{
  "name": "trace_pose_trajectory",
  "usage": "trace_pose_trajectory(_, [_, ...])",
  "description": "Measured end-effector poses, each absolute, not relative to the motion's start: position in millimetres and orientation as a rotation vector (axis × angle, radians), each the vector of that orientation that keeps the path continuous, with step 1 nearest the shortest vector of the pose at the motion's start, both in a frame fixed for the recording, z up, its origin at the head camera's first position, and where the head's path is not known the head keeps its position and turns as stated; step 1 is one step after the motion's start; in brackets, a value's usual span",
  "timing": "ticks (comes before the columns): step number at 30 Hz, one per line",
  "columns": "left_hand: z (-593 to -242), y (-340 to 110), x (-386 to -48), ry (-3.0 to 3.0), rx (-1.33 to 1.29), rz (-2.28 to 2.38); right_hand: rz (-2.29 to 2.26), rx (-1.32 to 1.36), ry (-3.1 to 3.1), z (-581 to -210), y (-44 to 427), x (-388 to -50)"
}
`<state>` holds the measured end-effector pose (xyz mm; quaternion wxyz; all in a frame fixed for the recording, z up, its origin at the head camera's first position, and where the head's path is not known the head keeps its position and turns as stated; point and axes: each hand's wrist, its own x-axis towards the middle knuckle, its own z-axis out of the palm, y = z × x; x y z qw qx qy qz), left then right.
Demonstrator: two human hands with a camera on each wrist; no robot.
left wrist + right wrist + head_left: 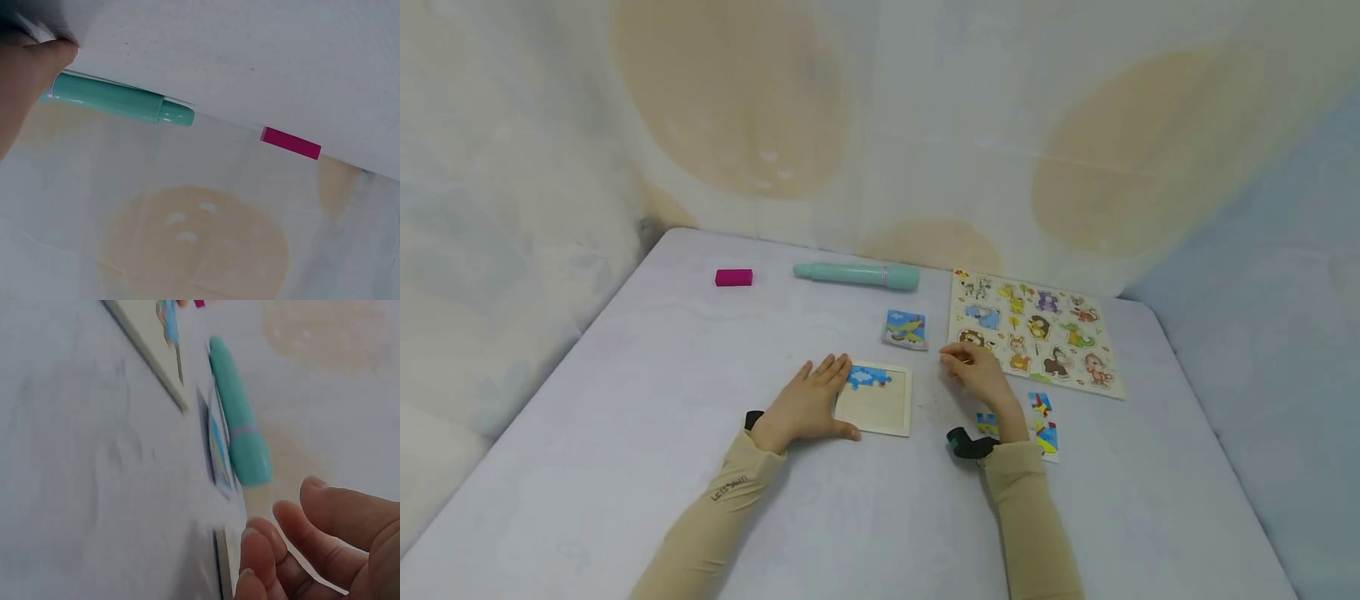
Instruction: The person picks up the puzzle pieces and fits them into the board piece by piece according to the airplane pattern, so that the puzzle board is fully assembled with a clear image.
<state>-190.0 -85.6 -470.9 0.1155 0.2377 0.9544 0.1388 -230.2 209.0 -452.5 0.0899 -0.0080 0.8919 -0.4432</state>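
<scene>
- Centrally, your wooden puzzle tray (876, 410) lies flat on the table (625, 400), with joined blue pieces (868, 377) along its 11-to-12 o'clock edge.
- At the tray's 9 o'clock, your left hand (808, 406) rests flat, fingers straight and thumb spread, gripping nothing; it probably braces the frame against sliding.
- Between 2 and 3 o'clock, your right hand (979, 375) hangs with loosely bent fingers, thumb apart, nothing visible in its grasp.
- Toward 3 o'clock, loose pieces (1047, 439) lie around your right wrist, probably put there for that hand's reach.
- At 1 o'clock, near the tray, an airplane picture (905, 327) lies face up, perhaps for your reference.
- Farther out sit an animal board (1037, 323) at 2, a mint-green tube (853, 275) at 12 and a magenta block (733, 277) at 10, presumably leaving you working room.
- Dark lettering (730, 488) on your left sleeve seems to begin "LET'S"; the rest is too blurred, and you can read no brand elsewhere.
</scene>
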Motion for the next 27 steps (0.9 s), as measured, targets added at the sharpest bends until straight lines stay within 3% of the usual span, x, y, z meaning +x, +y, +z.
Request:
trace_pose_trajectory(13, [-471.8,-94.6,-189.5,2.790,0.687,0.395,-1.564,0.301,2.493,-460.0,339.2,-194.2])
trace_pose_trajectory(27, [-471.9,-94.3,-188.7,2.800,0.700,0.408,-1.199,0.061,2.703,-465.6,349.7,-183.3])
